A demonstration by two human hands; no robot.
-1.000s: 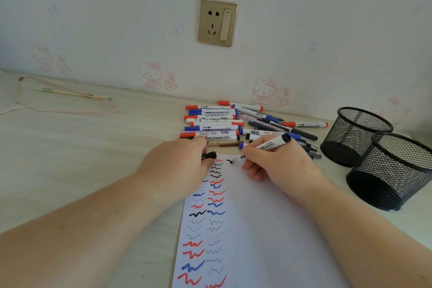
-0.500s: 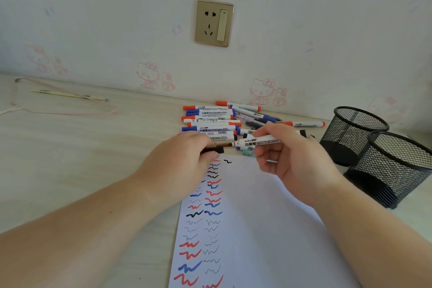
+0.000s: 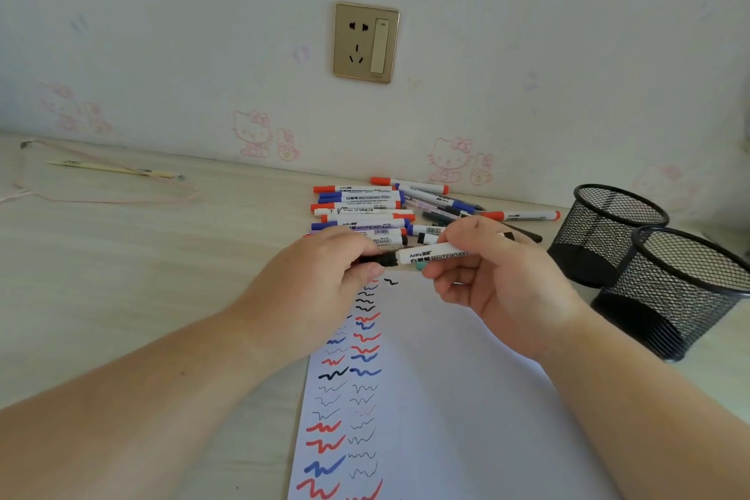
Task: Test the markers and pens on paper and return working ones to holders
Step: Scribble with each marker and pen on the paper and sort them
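Observation:
My right hand (image 3: 493, 276) grips a white whiteboard marker (image 3: 432, 255) held level above the top of the paper (image 3: 438, 398). My left hand (image 3: 320, 276) pinches its black cap (image 3: 379, 259), which sits against the marker's left end. The white paper carries two columns of red, blue and black squiggles on its left side, and a fresh black squiggle (image 3: 391, 281) lies at the top. A pile of markers and pens (image 3: 365, 211) lies behind my hands near the wall. Two black mesh holders (image 3: 608, 231) (image 3: 686, 288) stand at the right.
A gold wall socket (image 3: 366, 42) is set in the wall above the pile. A thin stick (image 3: 113, 169) and a pink cord (image 3: 101, 197) lie on the desk at the far left.
My right hand lifted the marker off the paper and turned it level. My left hand brought the black cap to the marker's tip end.

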